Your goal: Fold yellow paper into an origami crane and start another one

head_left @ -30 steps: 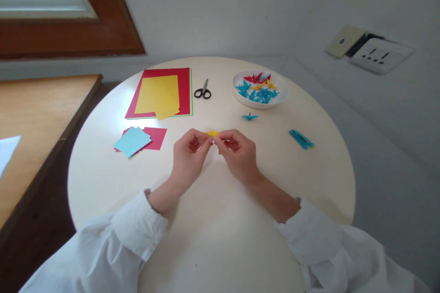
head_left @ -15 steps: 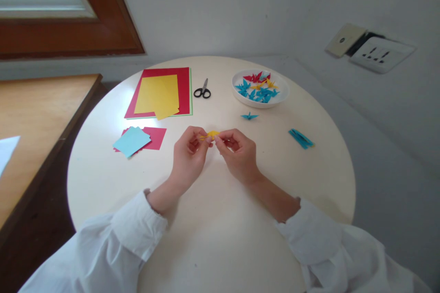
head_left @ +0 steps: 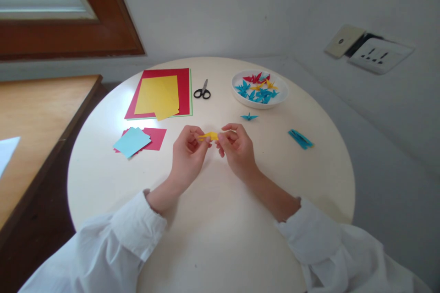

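A small folded yellow paper piece (head_left: 210, 136) is held just above the middle of the round cream table (head_left: 213, 219). My left hand (head_left: 188, 154) pinches its left end with curled fingers. My right hand (head_left: 237, 147) pinches its right end, fingers bent around it. Both wrists rest on the tabletop, white sleeves pushed back.
Behind lie a red sheet (head_left: 184, 89) with yellow sheets (head_left: 157, 96) on it, black scissors (head_left: 202, 91), and a white dish (head_left: 279, 99) of several folded paper cranes. One blue crane (head_left: 249, 116) sits loose; folded blue paper (head_left: 300, 138) lies right; light blue and red squares (head_left: 132, 141) lie left.
The yellow piece has turned and stretched out between my fingers. My right hand has lifted a little and its fingers have shifted along the paper. My left hand has barely moved.
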Tool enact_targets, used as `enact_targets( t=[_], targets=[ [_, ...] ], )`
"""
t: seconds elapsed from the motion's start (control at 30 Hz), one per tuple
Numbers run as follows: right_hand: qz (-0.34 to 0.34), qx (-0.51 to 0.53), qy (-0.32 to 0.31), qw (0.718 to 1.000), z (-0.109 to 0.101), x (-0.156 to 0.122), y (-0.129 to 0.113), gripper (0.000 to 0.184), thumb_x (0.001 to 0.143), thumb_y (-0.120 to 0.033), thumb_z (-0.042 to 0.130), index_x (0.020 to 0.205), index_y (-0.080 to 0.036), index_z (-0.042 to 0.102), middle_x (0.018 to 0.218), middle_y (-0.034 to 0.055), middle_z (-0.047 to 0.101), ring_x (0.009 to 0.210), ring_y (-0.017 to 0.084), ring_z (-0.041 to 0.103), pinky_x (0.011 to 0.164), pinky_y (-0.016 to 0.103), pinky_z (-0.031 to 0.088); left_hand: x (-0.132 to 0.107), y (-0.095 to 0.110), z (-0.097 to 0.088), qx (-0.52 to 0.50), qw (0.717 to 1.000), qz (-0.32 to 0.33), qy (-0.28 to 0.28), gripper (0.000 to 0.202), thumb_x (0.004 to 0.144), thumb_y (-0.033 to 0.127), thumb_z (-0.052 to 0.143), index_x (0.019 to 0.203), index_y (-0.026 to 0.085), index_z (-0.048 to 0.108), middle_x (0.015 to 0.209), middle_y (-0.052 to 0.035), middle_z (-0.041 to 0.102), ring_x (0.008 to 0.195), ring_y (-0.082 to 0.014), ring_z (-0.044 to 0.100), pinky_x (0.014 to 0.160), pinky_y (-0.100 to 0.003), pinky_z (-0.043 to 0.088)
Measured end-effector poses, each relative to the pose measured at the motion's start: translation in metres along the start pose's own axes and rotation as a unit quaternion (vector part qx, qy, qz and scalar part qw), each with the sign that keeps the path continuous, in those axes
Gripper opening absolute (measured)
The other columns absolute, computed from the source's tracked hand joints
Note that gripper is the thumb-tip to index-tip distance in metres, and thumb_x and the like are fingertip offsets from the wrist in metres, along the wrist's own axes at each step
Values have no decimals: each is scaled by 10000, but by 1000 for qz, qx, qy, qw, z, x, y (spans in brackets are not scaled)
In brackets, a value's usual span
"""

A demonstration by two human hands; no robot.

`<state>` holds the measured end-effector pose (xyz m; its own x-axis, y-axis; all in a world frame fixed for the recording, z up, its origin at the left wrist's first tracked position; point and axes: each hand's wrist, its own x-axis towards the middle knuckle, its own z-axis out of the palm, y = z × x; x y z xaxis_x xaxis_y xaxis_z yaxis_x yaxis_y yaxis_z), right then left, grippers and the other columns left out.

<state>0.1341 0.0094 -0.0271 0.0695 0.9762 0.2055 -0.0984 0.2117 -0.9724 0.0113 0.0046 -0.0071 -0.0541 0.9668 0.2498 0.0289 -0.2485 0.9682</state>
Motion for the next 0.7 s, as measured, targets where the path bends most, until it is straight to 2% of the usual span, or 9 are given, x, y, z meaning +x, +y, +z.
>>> enact_targets(
  t=[0.23, 0.57, 0.7],
  targets=[
    [35, -21, -48, 998, 1, 0, -2, 342, 722, -528, 624, 721, -198, 534, 552, -47, 544, 507, 95, 521, 490, 229, 442, 0, 0, 0, 17, 1000, -3, 5, 205, 727, 222, 646, 763, 209, 444, 615, 63, 516, 557, -91, 572, 513, -204, 433],
    [12, -19, -33, 999, 1, 0, -6, 385, 700, -559, 639, 666, -194, 523, 544, -37, 554, 509, 96, 526, 529, 247, 472, -1, 0, 1, -46, 998, -26, -18, 300, 702, 247, 689, 857, 215, 434, 621, 52, 605, 585, -122, 615, 572, -244, 482],
    [17, -5, -43, 999, 0, 0, -5, 394, 691, -561, 650, 663, -190, 519, 543, -35, 564, 503, 95, 531, 517, 245, 465, -1, 5, 1, -57, 997, -46, -25, 277, 694, 274, 700, 868, 194, 500, 668, 21, 645, 605, -125, 621, 583, -250, 493]
  ],
)
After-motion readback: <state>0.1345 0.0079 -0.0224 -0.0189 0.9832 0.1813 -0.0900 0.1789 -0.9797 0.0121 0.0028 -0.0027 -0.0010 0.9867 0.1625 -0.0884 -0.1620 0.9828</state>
